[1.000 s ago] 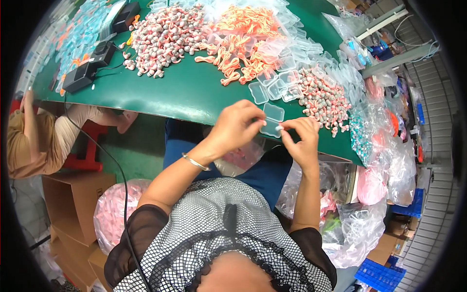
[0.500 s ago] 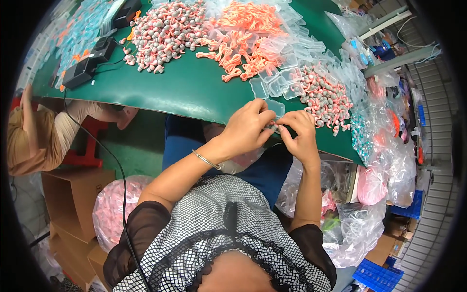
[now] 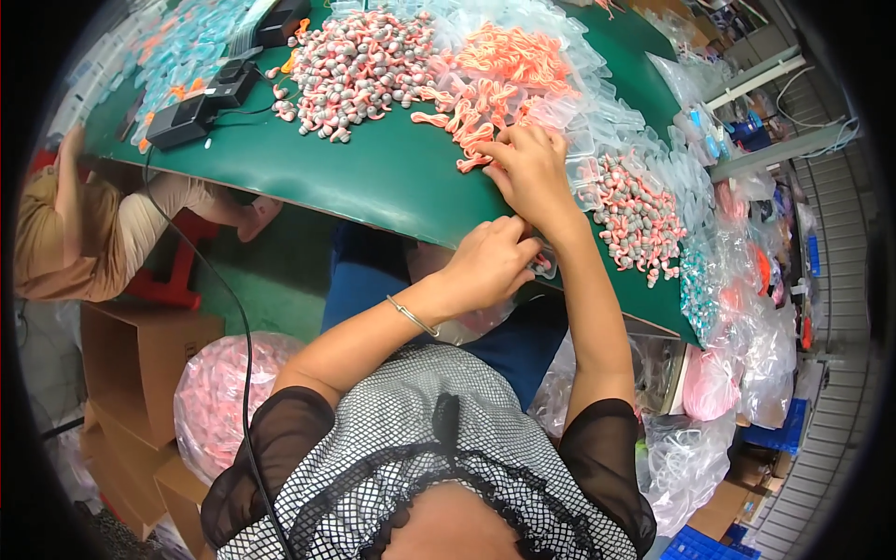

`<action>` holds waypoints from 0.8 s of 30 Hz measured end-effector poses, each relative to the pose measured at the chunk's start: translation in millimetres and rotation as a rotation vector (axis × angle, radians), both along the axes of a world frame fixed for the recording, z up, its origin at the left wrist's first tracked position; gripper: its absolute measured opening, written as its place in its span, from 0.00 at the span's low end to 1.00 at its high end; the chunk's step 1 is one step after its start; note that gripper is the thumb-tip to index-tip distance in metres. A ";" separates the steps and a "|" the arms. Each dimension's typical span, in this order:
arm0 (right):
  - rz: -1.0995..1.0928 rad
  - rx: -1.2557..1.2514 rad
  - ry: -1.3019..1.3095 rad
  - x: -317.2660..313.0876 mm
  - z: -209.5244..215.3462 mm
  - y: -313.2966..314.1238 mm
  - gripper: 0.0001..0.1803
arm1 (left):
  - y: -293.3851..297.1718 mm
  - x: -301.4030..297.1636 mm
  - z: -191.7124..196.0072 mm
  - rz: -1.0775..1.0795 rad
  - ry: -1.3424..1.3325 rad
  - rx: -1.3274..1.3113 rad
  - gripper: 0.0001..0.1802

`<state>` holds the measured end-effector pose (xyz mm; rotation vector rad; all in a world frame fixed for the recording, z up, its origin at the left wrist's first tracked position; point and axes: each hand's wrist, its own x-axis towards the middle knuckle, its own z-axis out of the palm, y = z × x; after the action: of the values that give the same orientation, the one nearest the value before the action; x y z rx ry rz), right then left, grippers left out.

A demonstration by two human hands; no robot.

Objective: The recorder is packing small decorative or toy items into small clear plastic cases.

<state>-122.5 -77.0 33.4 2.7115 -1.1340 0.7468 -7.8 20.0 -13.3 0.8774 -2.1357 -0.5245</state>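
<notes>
My left hand (image 3: pixel 493 263) is closed at the table's front edge on a small clear plastic case (image 3: pixel 548 272). Something pink and grey shows inside the case, mostly covered by my fingers. Farther forward, my right hand (image 3: pixel 534 175) reaches over the near edge of the orange cord bundles (image 3: pixel 464 131). Its thumb and forefinger are apart beside a bundle, and nothing is visibly held. Right of that wrist lies a pile of small pink-and-grey curled pieces (image 3: pixel 639 213), with clear cases (image 3: pixel 583 177) partly hidden behind the hand.
A larger heap of pink-and-grey pieces (image 3: pixel 355 70) lies left of the cords on the green table (image 3: pixel 308 177). Black adapters (image 3: pixel 182 123) and a dangling black cable (image 3: pixel 245 327) are at left, near another person's arm (image 3: pixel 67 201). Plastic bags (image 3: pixel 709 383) crowd the right side.
My right hand has left my left hand and moved forward to the orange cords. My left hand stays near the table edge with the case. The view has shifted slightly.
</notes>
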 end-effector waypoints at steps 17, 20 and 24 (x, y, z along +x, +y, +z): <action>-0.116 0.259 -0.302 -77.7 21.7 79.2 0.06 | -4.3 8.1 0.8 -0.022 0.073 0.107 0.24; -0.167 0.293 -0.308 -85.2 12.2 100.2 0.05 | -4.1 9.2 3.1 0.007 0.075 0.146 0.30; -0.145 0.252 -0.256 -85.6 -1.2 105.4 0.04 | -4.7 7.0 2.2 0.014 0.129 0.137 0.31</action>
<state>-208.1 28.4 32.1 2.7467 -1.5604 1.0138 -0.8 15.3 -11.1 0.9079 -1.9936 -0.7082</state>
